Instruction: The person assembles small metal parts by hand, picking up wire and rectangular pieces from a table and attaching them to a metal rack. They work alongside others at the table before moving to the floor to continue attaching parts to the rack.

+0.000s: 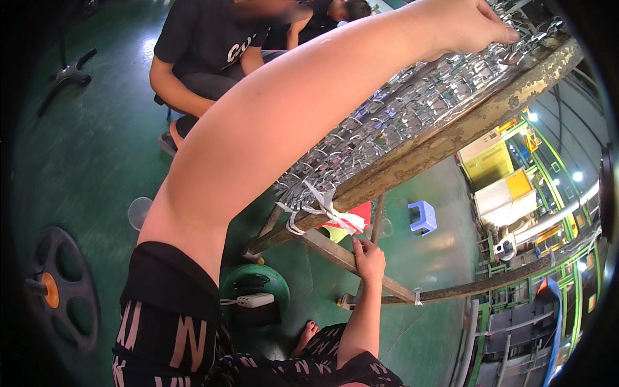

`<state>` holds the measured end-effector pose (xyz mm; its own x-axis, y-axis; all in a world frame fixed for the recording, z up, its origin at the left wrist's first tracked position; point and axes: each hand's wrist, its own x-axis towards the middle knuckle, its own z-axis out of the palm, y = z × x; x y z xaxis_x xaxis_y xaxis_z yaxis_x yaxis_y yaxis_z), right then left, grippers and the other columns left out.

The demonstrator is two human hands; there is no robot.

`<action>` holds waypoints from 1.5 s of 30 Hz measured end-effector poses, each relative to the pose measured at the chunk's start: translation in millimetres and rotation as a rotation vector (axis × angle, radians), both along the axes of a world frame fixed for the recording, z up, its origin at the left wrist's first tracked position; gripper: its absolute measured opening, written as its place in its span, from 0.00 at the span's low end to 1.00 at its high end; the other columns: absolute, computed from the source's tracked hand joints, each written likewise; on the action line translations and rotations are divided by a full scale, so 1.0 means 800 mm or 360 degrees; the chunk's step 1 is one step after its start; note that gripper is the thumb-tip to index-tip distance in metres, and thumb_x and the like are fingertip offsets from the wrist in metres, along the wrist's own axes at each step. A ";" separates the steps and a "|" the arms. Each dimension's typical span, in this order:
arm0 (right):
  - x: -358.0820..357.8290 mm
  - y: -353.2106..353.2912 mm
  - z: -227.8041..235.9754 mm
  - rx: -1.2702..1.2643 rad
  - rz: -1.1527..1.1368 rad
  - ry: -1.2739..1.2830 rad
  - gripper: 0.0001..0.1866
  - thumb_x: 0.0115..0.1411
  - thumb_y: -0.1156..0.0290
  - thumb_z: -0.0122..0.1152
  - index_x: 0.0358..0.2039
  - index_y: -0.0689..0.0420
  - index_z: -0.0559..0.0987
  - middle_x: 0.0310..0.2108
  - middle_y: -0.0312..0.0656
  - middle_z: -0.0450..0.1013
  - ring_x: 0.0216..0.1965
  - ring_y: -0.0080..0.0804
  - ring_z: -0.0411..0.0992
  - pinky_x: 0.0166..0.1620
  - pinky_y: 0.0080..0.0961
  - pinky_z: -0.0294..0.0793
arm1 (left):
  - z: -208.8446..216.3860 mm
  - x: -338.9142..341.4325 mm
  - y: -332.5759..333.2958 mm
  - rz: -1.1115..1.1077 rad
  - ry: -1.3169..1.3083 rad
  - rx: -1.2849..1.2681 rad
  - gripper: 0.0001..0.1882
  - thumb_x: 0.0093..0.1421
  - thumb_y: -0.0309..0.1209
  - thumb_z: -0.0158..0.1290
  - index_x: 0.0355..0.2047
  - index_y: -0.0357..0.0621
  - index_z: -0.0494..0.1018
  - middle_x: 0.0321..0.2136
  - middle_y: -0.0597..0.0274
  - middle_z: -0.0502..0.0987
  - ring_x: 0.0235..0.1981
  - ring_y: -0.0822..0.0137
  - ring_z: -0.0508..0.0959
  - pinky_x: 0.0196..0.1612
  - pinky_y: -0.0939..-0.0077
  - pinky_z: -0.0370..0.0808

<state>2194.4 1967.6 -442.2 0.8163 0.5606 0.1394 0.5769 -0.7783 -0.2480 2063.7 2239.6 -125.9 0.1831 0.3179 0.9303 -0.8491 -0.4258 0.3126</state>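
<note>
My left arm stretches across the view to the upper right. There my left hand (467,29), fingers bent, reaches the far end of a dense layer of small shiny metal loop-like pieces (412,100). Part of that hand is cut off by the top edge, and what its fingers grip is unclear. The pieces lie along a worn, paint-flaked frame bar (445,126). White strips (329,209) are knotted around the bar's near corner. Just below the knot my right hand (370,259) is closed, thumb and forefinger together; anything between them is too small to name.
Across the frame sits a person in a black shirt (203,39), with another behind. A green basin (278,293) holding a white power strip (255,300) stands under the frame. A blue stool (422,217) and a grey wheel (64,287) are on the green floor.
</note>
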 end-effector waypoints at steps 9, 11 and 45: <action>0.003 -0.004 0.000 -0.0018 0.0007 0.0031 0.20 0.57 0.47 0.55 0.37 0.48 0.82 0.28 0.45 0.78 0.33 0.46 0.77 0.38 0.39 0.74 | 0.003 0.008 -0.023 0.0151 -0.0225 0.0068 0.08 0.51 0.29 0.58 0.22 0.35 0.79 0.16 0.61 0.76 0.19 0.74 0.73 0.25 0.77 0.69; 0.003 -0.005 -0.001 -0.0029 0.0002 0.0020 0.20 0.57 0.47 0.55 0.37 0.48 0.82 0.28 0.45 0.78 0.33 0.46 0.77 0.39 0.39 0.74 | 0.005 -0.003 -0.025 0.0170 -0.0106 0.0036 0.07 0.50 0.28 0.58 0.21 0.35 0.78 0.16 0.60 0.76 0.19 0.73 0.74 0.24 0.76 0.70; -0.002 0.160 0.017 -0.0126 0.1542 0.0548 0.16 0.64 0.68 0.50 0.52 0.55 0.75 0.28 0.34 0.75 0.26 0.23 0.69 0.33 0.22 0.70 | -0.517 -0.049 0.073 0.0333 0.0746 -0.1068 0.08 0.52 0.28 0.62 0.28 0.36 0.78 0.23 0.63 0.75 0.24 0.75 0.74 0.28 0.79 0.69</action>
<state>2192.6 2095.9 -428.3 -0.0024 0.9966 -0.0824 0.8728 -0.0381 -0.4865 2024.8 2298.0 -539.7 0.3791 0.8462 0.3746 -0.4930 -0.1579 0.8556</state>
